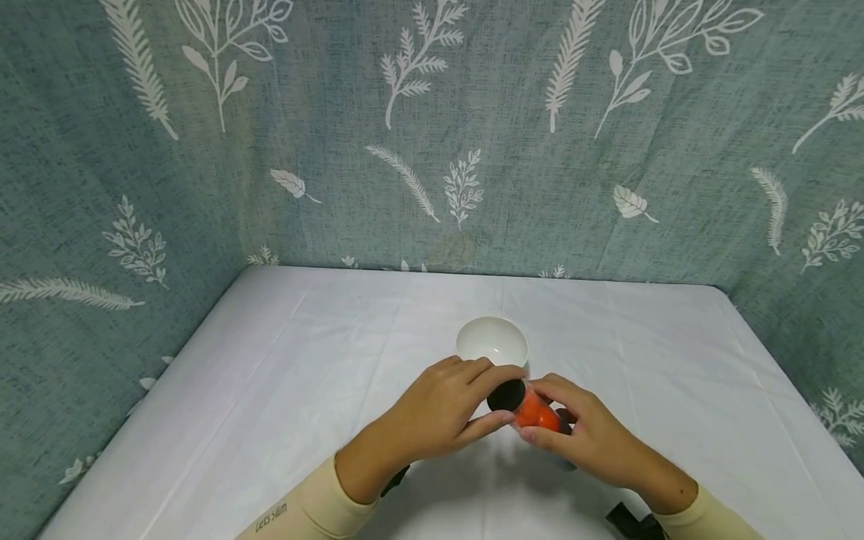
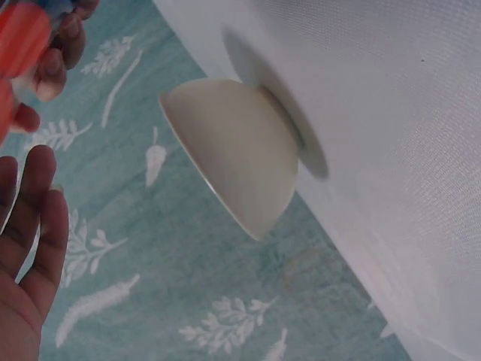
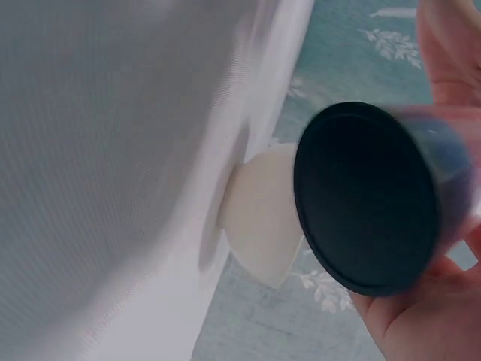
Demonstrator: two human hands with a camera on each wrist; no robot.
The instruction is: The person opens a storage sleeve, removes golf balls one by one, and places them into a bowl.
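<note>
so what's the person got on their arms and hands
Both hands are bare, with no gloves or rings in view. The left hand comes out of a long cream sleeve with small dark lettering printed near the cuff. The right hand has a matching cream sleeve. A dark strap or mount shows under each wrist.

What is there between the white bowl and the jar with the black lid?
Only bare white tablecloth: in the head view a narrow strip separates the white bowl from the jar, held by both hands just in front of it.
</note>
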